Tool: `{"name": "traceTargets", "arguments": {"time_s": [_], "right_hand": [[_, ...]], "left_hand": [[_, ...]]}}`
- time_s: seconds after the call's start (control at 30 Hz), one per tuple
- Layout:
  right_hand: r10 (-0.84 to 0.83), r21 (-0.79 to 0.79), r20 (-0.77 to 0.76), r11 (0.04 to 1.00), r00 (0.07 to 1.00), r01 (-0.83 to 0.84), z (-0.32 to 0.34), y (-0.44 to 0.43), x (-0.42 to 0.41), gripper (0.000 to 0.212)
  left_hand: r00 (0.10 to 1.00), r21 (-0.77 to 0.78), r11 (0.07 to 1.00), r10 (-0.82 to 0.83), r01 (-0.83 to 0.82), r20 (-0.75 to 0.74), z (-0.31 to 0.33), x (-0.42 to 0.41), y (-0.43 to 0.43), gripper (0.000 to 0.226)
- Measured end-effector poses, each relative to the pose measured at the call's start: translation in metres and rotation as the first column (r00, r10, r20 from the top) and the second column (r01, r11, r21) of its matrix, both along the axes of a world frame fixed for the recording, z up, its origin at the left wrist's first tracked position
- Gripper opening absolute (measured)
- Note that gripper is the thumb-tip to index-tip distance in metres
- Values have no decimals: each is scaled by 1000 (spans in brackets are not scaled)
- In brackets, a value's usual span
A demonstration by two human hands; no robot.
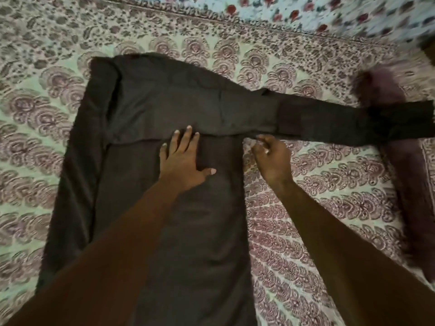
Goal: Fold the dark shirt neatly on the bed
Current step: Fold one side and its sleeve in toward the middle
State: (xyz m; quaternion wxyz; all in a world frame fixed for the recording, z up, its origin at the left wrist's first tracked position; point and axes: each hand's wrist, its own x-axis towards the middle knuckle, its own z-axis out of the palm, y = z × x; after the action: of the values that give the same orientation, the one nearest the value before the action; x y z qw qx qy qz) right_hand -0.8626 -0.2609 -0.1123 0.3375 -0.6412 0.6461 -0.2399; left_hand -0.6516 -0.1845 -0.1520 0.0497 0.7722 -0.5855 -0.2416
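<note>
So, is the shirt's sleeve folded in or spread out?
Spread out: the sleeve lies straight across the bed, its end over a purple cushion.

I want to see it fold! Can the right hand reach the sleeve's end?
Probably yes. The right hand pinches the sleeve at its lower edge, and nothing lies between it and the cuff.

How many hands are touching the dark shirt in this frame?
2. The left hand lies flat on the middle of the dark shirt. The right hand pinches its edge where the outstretched sleeve joins the body. Neither is hidden.
</note>
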Motion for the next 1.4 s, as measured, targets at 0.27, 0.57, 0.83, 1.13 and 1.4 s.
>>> {"name": "traceTargets", "arguments": {"time_s": [0.27, 0.57, 0.83, 1.13, 1.4], "right_hand": [[-315, 117, -284, 926, 905, 359, -19, -99, -22, 61], [-376, 100, -178, 913, 910, 396, -36, -123, -38, 64], [34, -49, 354, 999, 935, -18, 11, -30, 6, 23], [465, -26, 418, 864, 780, -502, 46, 89, 94, 38], [795, -24, 251, 575, 552, -818, 71, 176, 153, 20]], "left_hand": [[996, -6, 998, 67, -68, -51, -31, 2, 1, 128], [993, -10, 995, 101, -102, -67, -32, 2, 1, 127], [973, 28, 992, 128, -125, -194, -17, 5, -1, 105], [-157, 422, 718, 408, -554, -900, 71, 69, 67, 55], [211, 200, 789, 383, -580, -899, 97, 133, 167, 42]]}}
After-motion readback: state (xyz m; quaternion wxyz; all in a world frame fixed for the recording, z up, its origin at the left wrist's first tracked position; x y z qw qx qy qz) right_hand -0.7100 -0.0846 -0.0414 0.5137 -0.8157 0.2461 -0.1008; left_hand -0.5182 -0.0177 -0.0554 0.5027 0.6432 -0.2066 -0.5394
